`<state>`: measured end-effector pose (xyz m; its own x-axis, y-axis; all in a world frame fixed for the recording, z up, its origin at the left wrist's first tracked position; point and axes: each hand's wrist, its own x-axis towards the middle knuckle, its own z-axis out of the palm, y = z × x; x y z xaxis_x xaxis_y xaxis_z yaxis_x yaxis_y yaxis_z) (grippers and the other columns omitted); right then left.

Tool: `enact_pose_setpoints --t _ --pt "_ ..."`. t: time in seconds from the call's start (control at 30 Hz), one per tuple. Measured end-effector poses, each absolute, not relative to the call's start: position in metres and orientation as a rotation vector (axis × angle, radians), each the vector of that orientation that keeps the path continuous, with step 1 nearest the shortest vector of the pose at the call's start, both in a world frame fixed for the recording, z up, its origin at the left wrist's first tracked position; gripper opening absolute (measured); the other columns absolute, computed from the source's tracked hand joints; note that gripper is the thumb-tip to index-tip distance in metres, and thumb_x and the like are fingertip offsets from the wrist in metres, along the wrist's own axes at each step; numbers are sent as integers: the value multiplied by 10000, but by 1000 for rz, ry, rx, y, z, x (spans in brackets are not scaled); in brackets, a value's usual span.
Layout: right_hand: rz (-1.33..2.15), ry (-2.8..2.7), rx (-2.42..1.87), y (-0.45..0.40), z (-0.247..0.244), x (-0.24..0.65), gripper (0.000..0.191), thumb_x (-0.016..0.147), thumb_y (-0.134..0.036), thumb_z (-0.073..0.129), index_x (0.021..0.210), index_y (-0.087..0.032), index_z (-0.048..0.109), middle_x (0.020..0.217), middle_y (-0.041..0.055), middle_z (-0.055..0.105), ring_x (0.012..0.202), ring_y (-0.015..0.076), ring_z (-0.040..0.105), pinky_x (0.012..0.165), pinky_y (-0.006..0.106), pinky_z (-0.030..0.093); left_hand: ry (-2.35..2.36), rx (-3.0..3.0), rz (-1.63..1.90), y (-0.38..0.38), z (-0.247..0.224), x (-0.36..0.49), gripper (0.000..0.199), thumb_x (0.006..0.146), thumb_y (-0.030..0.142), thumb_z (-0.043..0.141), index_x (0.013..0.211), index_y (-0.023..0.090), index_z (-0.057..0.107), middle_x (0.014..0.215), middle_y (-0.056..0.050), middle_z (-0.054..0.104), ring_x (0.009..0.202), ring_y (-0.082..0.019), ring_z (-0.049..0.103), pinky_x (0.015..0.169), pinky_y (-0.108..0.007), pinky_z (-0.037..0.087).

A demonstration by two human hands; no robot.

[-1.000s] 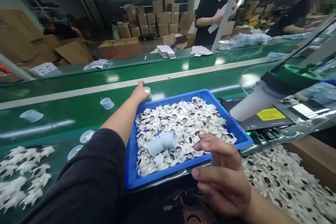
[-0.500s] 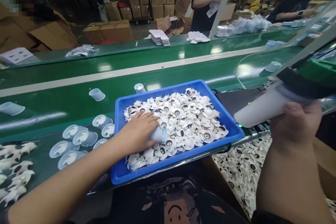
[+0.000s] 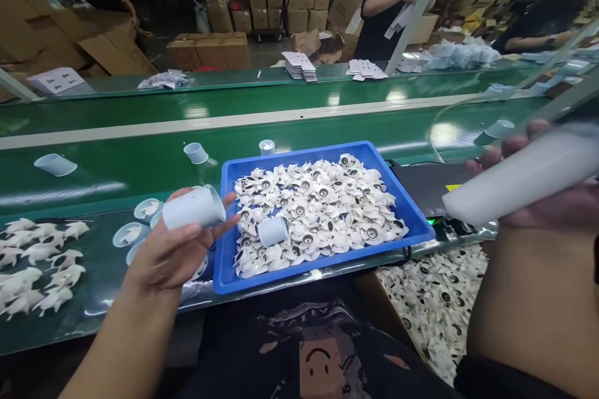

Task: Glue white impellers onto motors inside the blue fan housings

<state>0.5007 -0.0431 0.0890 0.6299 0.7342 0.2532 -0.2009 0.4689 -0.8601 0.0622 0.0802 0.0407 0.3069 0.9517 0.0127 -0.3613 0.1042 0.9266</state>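
Glossy green conveyor (image 3: 234,143) at twelve o'clock from blue rectangular plastic tray (image 3: 401,196); my left hand (image 3: 173,255) grips pale-blue plastic cup (image 3: 189,209) at nine, right hand (image 3: 552,211) grips white tapered cylinder (image 3: 524,177) at three.

Open air above blue tray (image 3: 414,215)

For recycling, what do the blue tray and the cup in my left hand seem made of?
Blue tray: probably moulded plastic, satin, judging by even colour and rounded corners. Cup in your left hand: likely plastic, smooth; its rim looks translucent.
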Motion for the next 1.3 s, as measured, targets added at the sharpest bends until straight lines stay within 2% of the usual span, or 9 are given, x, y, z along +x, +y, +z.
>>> enact_pose_setpoints --t 0.17,0.27,0.33,0.43,0.63,0.9,1.1,1.2,1.3 --pt "1233 -800 -411 -24 124 432 670 507 -325 959 1030 -169 570 769 -13 691 627 117 667 591 218 595 704 1799 947 56 40 94 613 626 215 873 1143 361 578 1146 9 683 975 -237 713 774 -330 617" --pt "1117 -876 -512 -15 140 370 574 556 -532 881 885 -217 532 712 -60 658 575 104 639 543 224 587 603 2300 686 38 46 120 582 729 201 735 1272 312 557 1281 -43 653 1155 -276 643 986 -413 536" --pt "1033 -883 -632 -13 147 342 591 581 -674 813 842 -250 495 718 -60 641 603 137 646 556 265 597 511 2411 687 27 49 135 580 753 145 611 1315 255 513 1304 -73 637 1159 -261 632 991 -392 521" --pt "948 -965 -683 -14 151 326 628 621 -784 733 858 -264 473 713 -51 632 633 182 660 582 332 609 457 2365 792 17 51 148 600 754 218 670 1322 200 479 1200 -84 665 1005 -229 663 853 -322 555" --pt "796 -1001 -691 -20 140 322 610 704 -813 656 906 -278 444 715 -53 614 644 211 692 570 344 600 453 2277 818 8 57 159 362 700 328 833 957 193 617 847 13 667 692 -139 617 616 -233 494" --pt "863 -1074 -794 -28 147 327 669 635 -792 719 887 -266 391 711 -52 598 607 208 682 584 355 599 411 2210 826 1 62 165 357 688 248 837 957 207 606 873 45 662 702 -103 592 649 -197 481" --pt "634 -1020 -935 -28 137 345 554 748 -805 576 973 -303 504 809 -23 610 781 225 728 680 359 620 607 2207 516 11 56 152 581 687 448 837 1190 254 619 995 -11 731 831 -208 686 717 -298 551" --pt "448 -881 -1032 -45 113 382 547 598 -726 765 877 -291 584 791 -7 614 630 180 655 638 358 595 828 2196 521 22 40 116 604 708 515 798 1238 294 611 1072 -39 742 966 -281 701 831 -392 562" --pt "366 -814 -1329 -67 84 418 579 528 -802 756 805 -304 656 851 39 622 762 253 676 657 411 565 1045 1985 719 26 24 72 485 756 571 740 1153 322 618 993 -16 749 964 -276 706 841 -383 569"
